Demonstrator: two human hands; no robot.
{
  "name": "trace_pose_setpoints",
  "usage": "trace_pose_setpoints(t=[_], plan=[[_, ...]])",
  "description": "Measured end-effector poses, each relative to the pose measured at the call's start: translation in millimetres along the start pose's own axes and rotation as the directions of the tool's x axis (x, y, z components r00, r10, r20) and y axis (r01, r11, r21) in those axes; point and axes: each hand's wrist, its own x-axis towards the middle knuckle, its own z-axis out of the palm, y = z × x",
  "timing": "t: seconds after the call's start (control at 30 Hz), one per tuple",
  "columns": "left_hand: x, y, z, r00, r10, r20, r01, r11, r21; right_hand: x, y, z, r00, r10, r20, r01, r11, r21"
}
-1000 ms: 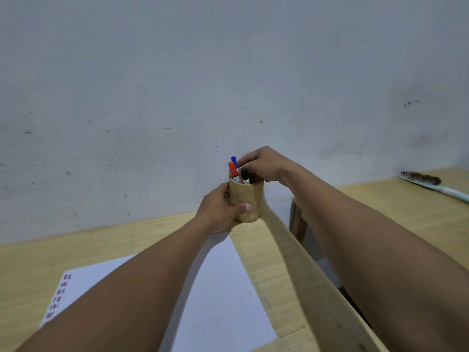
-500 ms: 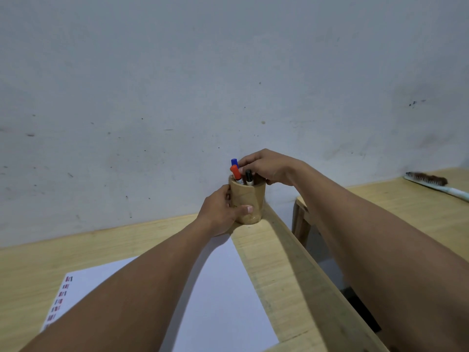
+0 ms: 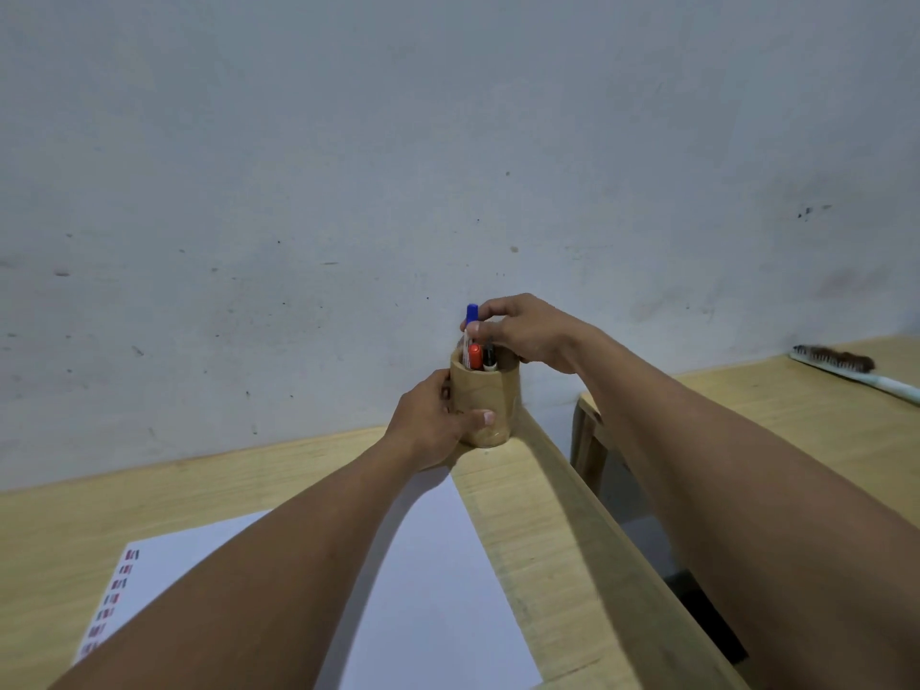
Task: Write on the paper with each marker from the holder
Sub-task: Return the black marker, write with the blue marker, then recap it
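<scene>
A round wooden holder [image 3: 490,396] stands at the far corner of the table against the wall. My left hand [image 3: 432,426] is wrapped around its left side. Inside stand a red-capped marker [image 3: 475,356] and a black-capped marker [image 3: 489,357]. My right hand [image 3: 522,332] pinches the blue-capped marker [image 3: 471,325] just below its cap, and it stands higher than the other two, partly out of the holder. A white sheet of paper [image 3: 438,580] lies on the table under my left forearm, with small coloured marks down its left edge.
The wooden table [image 3: 542,535] ends in a raised right edge with a gap beyond it. A second wooden table [image 3: 796,420] stands to the right with a long brush [image 3: 846,368] on it. A grey wall rises close behind the holder.
My right hand has closed on the blue-capped marker and raised it a little out of the holder. My left hand keeps its hold on the holder.
</scene>
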Motion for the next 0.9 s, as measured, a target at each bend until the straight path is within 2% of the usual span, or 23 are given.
trace_pose_setpoints(t=[0.07, 0.27, 0.37, 0.47, 0.57, 0.67, 0.8, 0.9], plan=[[-2.5, 2.4, 2.2, 1.0, -0.008, -0.02, 0.008, 1.0, 0.022, -3.7, -6.8, -4.4, 0.995, -0.052, -0.087, 0.054, 0.998, 0.024], [-15.5, 15.5, 0.9, 0.993, -0.093, -0.073, 0.101, 0.989, 0.11, -21.6, -57.1, -18.5, 0.926, -0.258, -0.276, 0.239, 0.966, -0.102], [-24.8, 26.9, -19.3, 0.986, -0.116, -0.123, 0.14, 0.966, 0.215, -35.6, -83.7, -19.2, 0.906, -0.31, -0.29, 0.274, 0.949, -0.158], [-39.9, 42.3, -50.3, 0.967, -0.09, -0.24, 0.14, 0.97, 0.2, -48.9, -102.4, -11.3, 0.915, -0.323, -0.242, 0.291, 0.943, -0.16], [-59.1, 58.2, -83.2, 0.91, -0.014, -0.414, 0.072, 0.99, 0.124, -64.2, -116.2, 5.3, 0.933, -0.315, -0.173, 0.292, 0.945, -0.146], [-79.0, 72.4, -109.8, 0.873, 0.027, -0.487, -0.033, 0.999, -0.005, -79.4, -126.0, 24.5, 0.944, -0.316, -0.096, 0.304, 0.946, -0.116], [-106.5, 91.0, -134.0, 0.919, -0.059, -0.391, -0.083, 0.938, -0.338, -100.6, -132.5, 47.9, 0.953, -0.302, 0.0, 0.3, 0.945, -0.134], [-125.1, 98.1, -148.3, 0.955, -0.091, -0.281, -0.042, 0.901, -0.432, -113.1, -136.6, 59.9, 0.956, -0.291, 0.043, 0.294, 0.949, -0.114]])
